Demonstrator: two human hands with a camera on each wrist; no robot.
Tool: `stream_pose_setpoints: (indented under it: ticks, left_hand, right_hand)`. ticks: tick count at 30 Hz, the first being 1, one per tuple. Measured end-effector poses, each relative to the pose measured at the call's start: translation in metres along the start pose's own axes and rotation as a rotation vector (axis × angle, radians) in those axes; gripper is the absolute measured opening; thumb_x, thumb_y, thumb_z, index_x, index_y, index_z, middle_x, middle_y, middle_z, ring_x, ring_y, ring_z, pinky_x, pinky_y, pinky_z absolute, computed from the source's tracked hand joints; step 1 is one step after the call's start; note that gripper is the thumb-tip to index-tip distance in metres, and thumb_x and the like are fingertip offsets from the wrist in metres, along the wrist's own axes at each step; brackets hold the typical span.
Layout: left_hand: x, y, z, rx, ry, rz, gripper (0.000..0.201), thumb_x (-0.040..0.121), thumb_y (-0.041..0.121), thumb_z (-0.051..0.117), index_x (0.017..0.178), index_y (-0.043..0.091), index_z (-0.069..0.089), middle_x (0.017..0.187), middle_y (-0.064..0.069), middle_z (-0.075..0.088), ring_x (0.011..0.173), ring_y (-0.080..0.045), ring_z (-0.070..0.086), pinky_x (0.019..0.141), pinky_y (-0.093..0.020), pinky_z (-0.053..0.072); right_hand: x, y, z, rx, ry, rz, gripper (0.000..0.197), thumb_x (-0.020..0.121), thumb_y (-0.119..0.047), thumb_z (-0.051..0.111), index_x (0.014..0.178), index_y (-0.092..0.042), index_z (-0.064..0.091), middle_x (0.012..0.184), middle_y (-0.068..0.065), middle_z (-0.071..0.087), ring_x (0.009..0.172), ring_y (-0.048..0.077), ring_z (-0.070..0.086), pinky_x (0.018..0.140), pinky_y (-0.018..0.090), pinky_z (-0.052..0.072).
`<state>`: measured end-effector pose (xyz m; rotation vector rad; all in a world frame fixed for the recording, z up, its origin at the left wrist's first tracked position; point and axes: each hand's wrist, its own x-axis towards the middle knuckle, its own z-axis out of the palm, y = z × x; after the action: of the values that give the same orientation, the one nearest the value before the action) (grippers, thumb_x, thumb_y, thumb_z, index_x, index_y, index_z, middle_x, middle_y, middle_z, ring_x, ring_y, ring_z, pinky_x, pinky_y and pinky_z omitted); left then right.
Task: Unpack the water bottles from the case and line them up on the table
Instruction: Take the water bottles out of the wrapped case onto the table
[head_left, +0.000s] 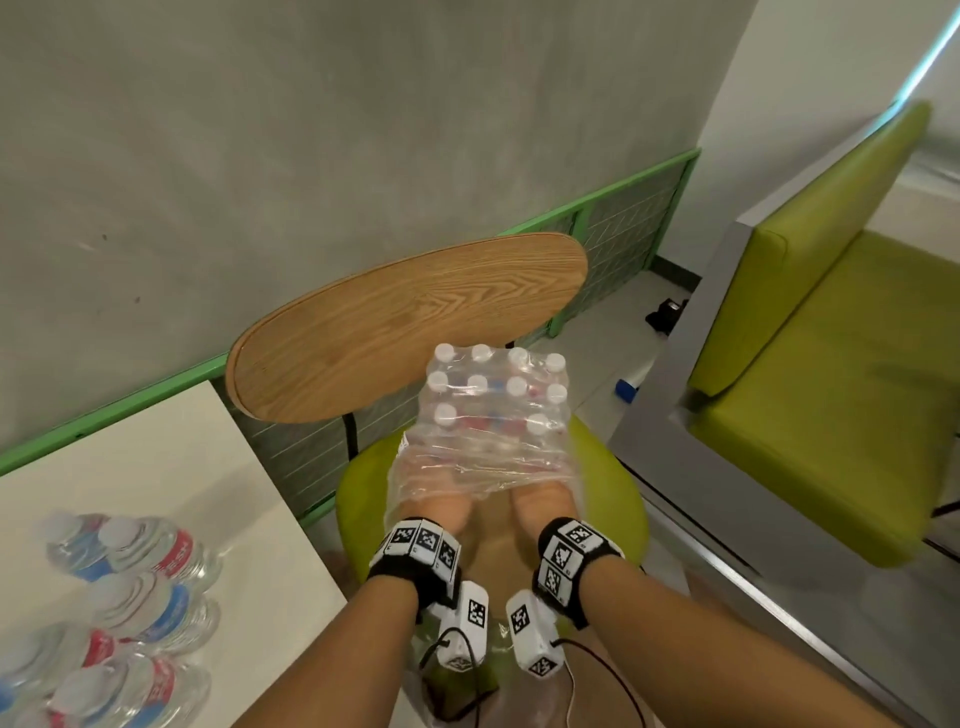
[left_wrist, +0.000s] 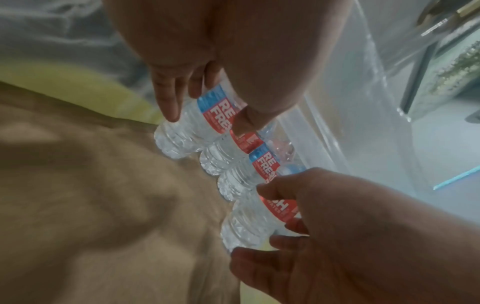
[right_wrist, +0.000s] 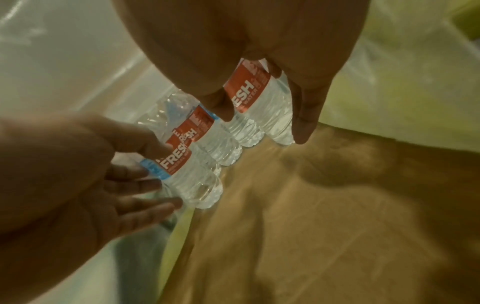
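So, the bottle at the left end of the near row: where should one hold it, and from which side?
Take the left end bottle around its labelled middle, from the wrap's open near side. It stands upright, its outer flank free; the left hand straddles it there.

1. Left hand and right hand: fingers hidden in the head view under the clear plastic wrap of the case.
2. Bottles in the case: bodies blurred behind crinkled film in the head view; only white caps distinct.
3. Bottles on the table: motion-blurred, label text unreadable, the lowest cut off by the frame's left and bottom edges.
4. Table: cut off at left.
5. Chair seat: largely covered by case and forearms.
6. Small dark object on the floor: too small to identify.
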<state>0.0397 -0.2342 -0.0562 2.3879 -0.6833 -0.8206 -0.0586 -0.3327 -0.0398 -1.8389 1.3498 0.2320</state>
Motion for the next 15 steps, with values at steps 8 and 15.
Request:
stream_pose_setpoints:
  ticks: [8,15]
  left_hand:
    - [0.020,0.002,0.011,-0.117,-0.065,0.037,0.017,0.097,0.034,0.052,0.098,0.021,0.063,0.100,-0.002,0.063,0.092,-0.023,0.060,0.087,-0.035,0.050]
    - [0.041,0.012,0.017,0.050,0.040,0.070,0.028,0.088,0.043,0.058,0.112,0.030,0.051,0.091,0.005,0.064,0.077,-0.020,0.064,0.077,-0.037,0.057]
  right_hand:
    - [0.021,-0.010,-0.006,-0.261,0.068,-0.116,0.034,0.081,-0.019,0.075,0.100,0.009,0.068,0.105,0.023,0.069,0.097,0.009,0.068,0.085,0.013,0.048]
    - [0.026,0.016,-0.005,-0.383,0.024,-0.174,0.027,0.098,-0.009,0.046,0.120,-0.007,0.062,0.120,0.006,0.065,0.109,0.020,0.062,0.089,0.023,0.048]
